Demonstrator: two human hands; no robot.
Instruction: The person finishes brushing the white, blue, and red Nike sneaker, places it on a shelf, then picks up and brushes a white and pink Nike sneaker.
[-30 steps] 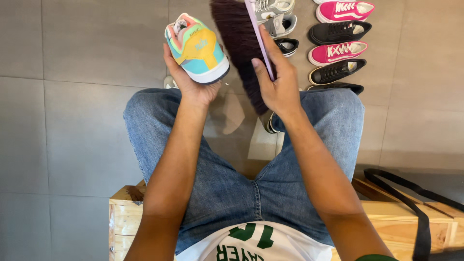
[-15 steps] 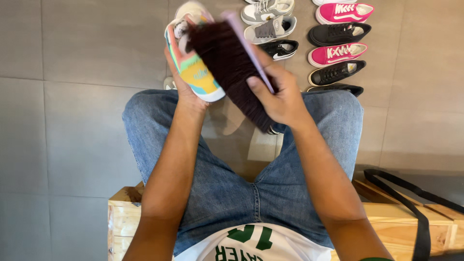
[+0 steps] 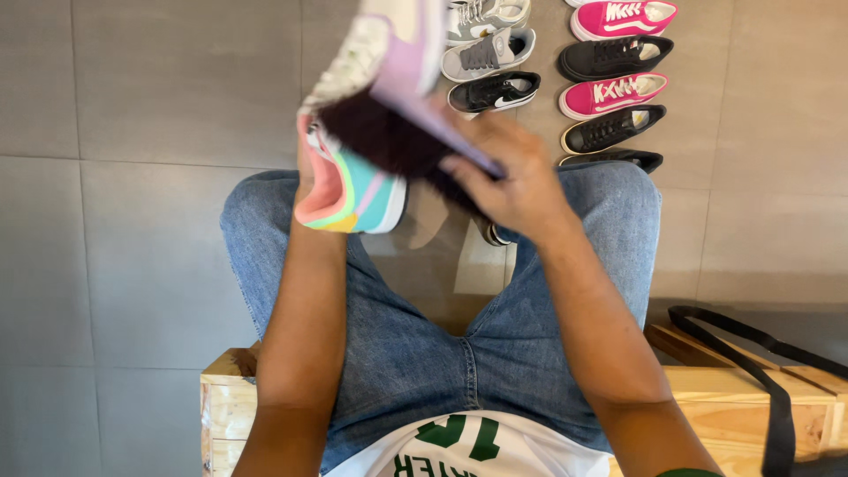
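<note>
grey tiled floor [image 3: 132,221], pastel sneaker [image 3: 349,190], dark bristly brush [image 3: 389,137] in right hand [image 3: 512,177]

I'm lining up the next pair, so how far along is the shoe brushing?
Done: nothing shows as finished; whether the floor shoes are already brushed cannot be told. In hand: the left hand holds a pastel sneaker while the right hand presses a dark-bristled brush against it. Left: likely the rest of this sneaker, perhaps the rows on the floor.
</note>
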